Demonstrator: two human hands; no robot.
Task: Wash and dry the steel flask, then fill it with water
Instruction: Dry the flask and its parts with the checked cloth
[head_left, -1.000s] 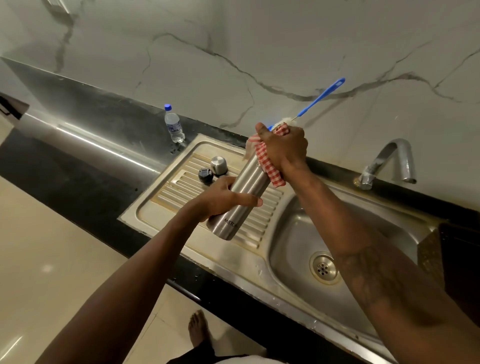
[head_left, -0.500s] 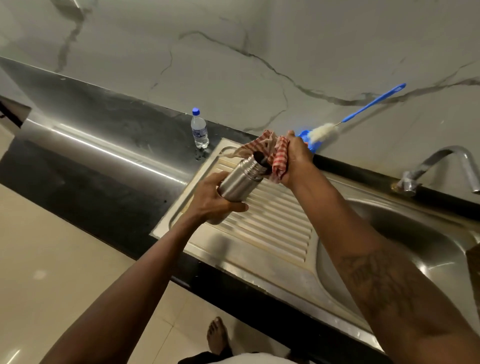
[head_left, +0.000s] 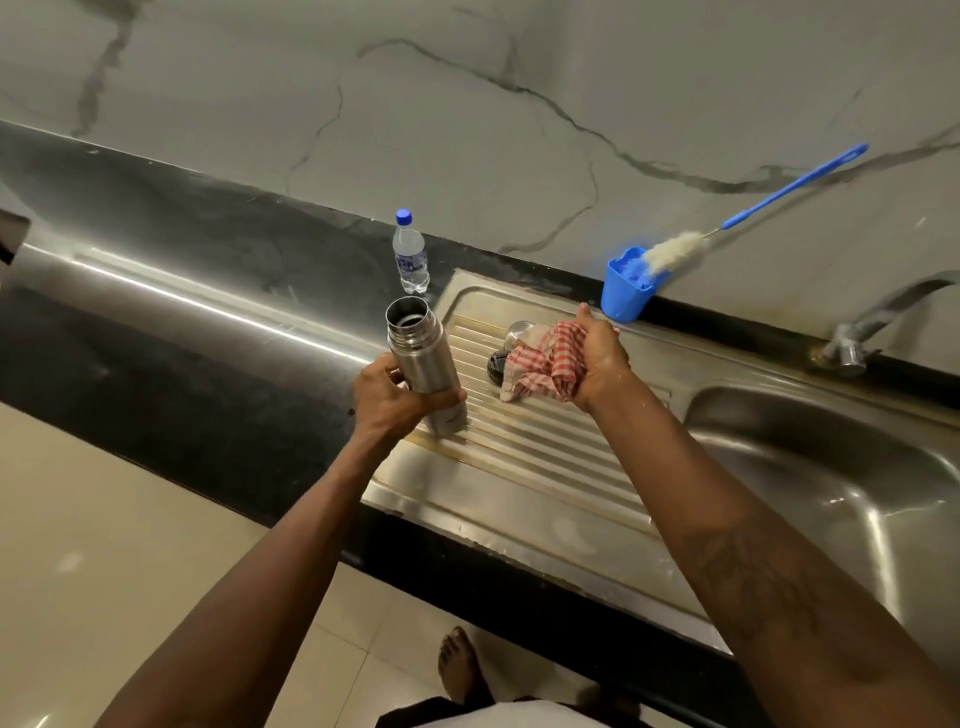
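Observation:
The steel flask (head_left: 422, 358) stands nearly upright with its open mouth up, at the left edge of the ribbed drainboard (head_left: 530, 447). My left hand (head_left: 392, 397) grips its lower body. My right hand (head_left: 597, 358) holds a bunched red-and-white checked cloth (head_left: 545, 364) just over the drainboard, apart from the flask. Behind the cloth lie the flask's steel cap (head_left: 519, 332) and black stopper (head_left: 496, 364), both partly hidden. A small plastic water bottle (head_left: 410, 254) with a blue cap stands on the black counter beyond the flask.
A blue cup (head_left: 626, 288) holding a long blue bottle brush (head_left: 727, 223) stands against the marble wall. The tap (head_left: 878, 317) and sink basin (head_left: 841, 499) are at the right. A black counter (head_left: 208, 291) runs left. My bare foot (head_left: 460, 665) shows on the tiled floor.
My right hand pulled the cloth off the flask's mouth and lowered it toward the drainboard. My left hand turned the flask from tilted to nearly upright.

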